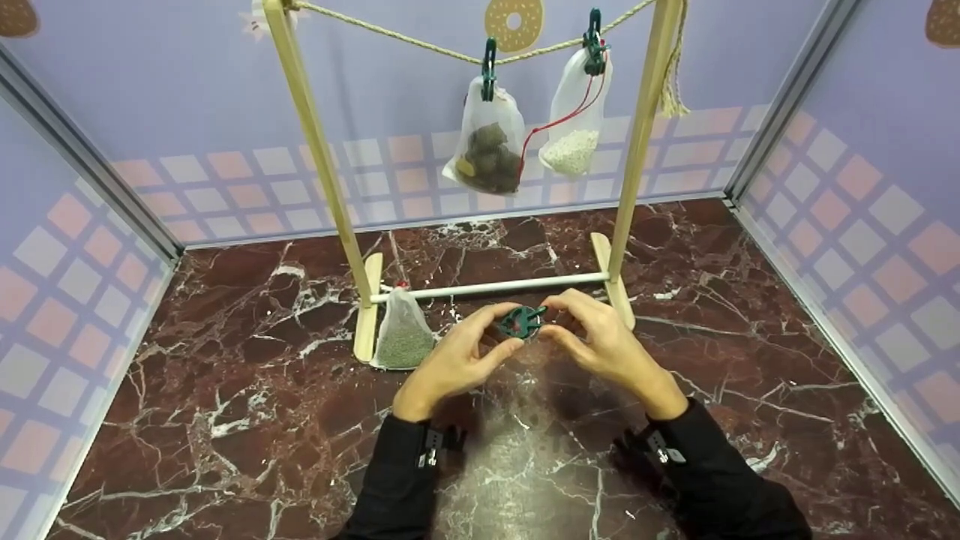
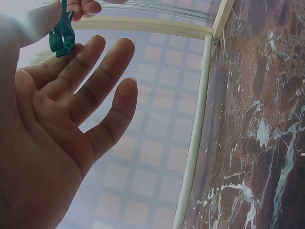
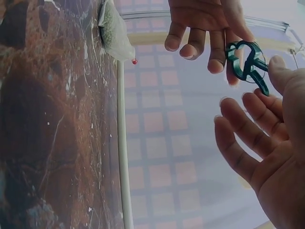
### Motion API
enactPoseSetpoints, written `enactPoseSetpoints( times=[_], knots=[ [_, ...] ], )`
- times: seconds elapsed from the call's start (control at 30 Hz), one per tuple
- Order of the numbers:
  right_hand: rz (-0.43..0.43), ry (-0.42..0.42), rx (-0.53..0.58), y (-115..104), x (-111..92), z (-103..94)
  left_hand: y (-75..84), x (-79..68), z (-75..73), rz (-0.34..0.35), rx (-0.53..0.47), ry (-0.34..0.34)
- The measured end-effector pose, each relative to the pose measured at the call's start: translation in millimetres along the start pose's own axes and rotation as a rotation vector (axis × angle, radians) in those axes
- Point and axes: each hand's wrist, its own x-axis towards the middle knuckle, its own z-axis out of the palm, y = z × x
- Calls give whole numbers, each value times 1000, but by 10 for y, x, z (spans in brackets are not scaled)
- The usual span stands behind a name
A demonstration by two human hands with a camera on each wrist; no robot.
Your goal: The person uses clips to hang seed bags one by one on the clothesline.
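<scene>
A dark green spring clip (image 1: 521, 321) is held between the two hands, above the table in front of the rack. My left hand (image 1: 466, 351) pinches its rounded end between thumb and forefinger, the other fingers spread loosely in the left wrist view. My right hand (image 1: 600, 337) has thumb and forefinger on the two handles of the clip (image 3: 248, 62), which stand apart in the right wrist view. A mesh bag with greenish filling (image 1: 405, 341) stands on the table left of my left hand, a red bead at its top.
Behind the hands stands a wooden rack (image 1: 319, 150) with a rope (image 1: 390, 31). Green clips hang a mesh bag with brown lumps (image 1: 491, 154) and another with white grains (image 1: 574, 146) from the rope. A pale crossbar (image 1: 510, 286) joins the rack's feet above the marbled table (image 1: 247, 420).
</scene>
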Motion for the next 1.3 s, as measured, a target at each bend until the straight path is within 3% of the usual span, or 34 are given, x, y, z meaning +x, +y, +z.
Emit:
enactPoseSetpoints(
  times=[0.17,0.27,0.4,0.5,0.57,0.67,0.87,1.03,1.3],
  knots=[
    [-3,63,5,-18,17,-24,14,-23,-90,-55,29,37],
    [-14,102,5,-19,32,-45,3,-50,-190,-101,78,93],
    [-47,127,16,-15,50,-62,-70,-136,-380,-183,265,337],
    [-67,127,23,-6,55,-62,-143,-226,-510,-305,390,516],
    [-71,127,23,4,52,-61,-190,-279,-570,-398,442,550],
    [-69,121,23,14,45,-57,-260,-353,-624,-546,498,546],
    [-67,109,9,17,37,-52,-343,-443,-640,-776,527,419],
    [-62,104,-10,10,36,-56,-395,-461,-625,-828,493,346],
    [-72,94,-38,6,44,-58,-424,-480,-623,-837,490,331]
  ],
)
